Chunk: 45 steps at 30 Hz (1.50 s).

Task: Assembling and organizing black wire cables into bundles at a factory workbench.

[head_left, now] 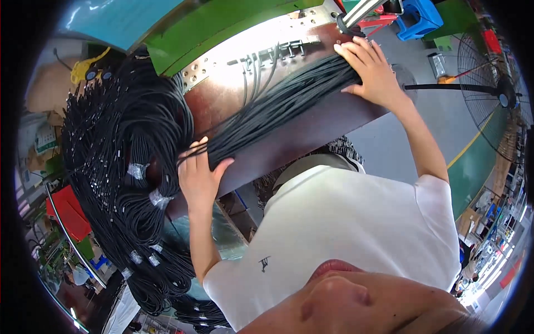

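A long bundle of black cables (283, 103) stretches slantwise across the dark red-brown bench top. At its near left end my left hand (197, 175) is closed round the cables, thumb on the near side and fingertips over the far side. My right hand (372, 72) grips the bundle close to its far right end, with its fingers over the top and the thumb along the near edge. Beyond the bundle, a row of small metal clips (289, 49) stands on the bench, and a few single cables (257, 78) run from it toward the bundle.
A large heap of black cables (133, 111), some tied with clear wrap, hangs at the left. A green machine edge (222, 30) borders the bench's far side. Near my right hand is a metal rod (364, 12). A black fan (489, 92) and blue stool (417, 19) stand right.
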### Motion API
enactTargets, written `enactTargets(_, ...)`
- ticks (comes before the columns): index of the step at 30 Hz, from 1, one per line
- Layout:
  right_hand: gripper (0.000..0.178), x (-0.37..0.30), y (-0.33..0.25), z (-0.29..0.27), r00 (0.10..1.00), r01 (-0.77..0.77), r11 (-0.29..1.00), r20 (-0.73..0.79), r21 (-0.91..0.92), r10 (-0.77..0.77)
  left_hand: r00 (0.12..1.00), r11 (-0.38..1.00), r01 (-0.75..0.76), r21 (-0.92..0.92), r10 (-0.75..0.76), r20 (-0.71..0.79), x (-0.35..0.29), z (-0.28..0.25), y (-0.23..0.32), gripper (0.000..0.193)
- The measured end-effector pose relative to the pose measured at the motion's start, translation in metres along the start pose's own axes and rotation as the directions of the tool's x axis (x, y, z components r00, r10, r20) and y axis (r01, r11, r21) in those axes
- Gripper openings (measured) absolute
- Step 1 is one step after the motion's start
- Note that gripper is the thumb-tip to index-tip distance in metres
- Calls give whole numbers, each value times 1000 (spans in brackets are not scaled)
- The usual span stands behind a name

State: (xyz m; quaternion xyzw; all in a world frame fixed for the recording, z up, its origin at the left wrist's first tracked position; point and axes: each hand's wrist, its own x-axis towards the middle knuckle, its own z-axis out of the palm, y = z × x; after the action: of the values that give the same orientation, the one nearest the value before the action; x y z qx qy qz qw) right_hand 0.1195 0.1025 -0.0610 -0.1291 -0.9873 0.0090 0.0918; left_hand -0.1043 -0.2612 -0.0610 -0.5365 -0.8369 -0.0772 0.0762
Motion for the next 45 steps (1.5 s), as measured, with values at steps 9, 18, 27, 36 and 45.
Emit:
enactTargets(9,71,23,-16,-30,992,102,995,-77,20,-100,986,998,43,49,-50,158,45,10,26,65)
enactTargets(18,53,105,-17,55,898,386,916,-274,112,-345,991,939,-119,-323,92,-96,82,11,17,12)
enactTargets(27,34,49,12,1,868,145,983,-491,109,-74,901,393,434,-811,-184,393,73,-8,15,14)
enactTargets(36,27,-115,84,44,706,-622,783,-422,16,569,749,676,82,-733,443,493,189,16,143,31)
enactTargets(45,28,-52,-12,-35,839,-195,214,50,957,542,687,-61,686,-725,382,618,181,3,203,22)
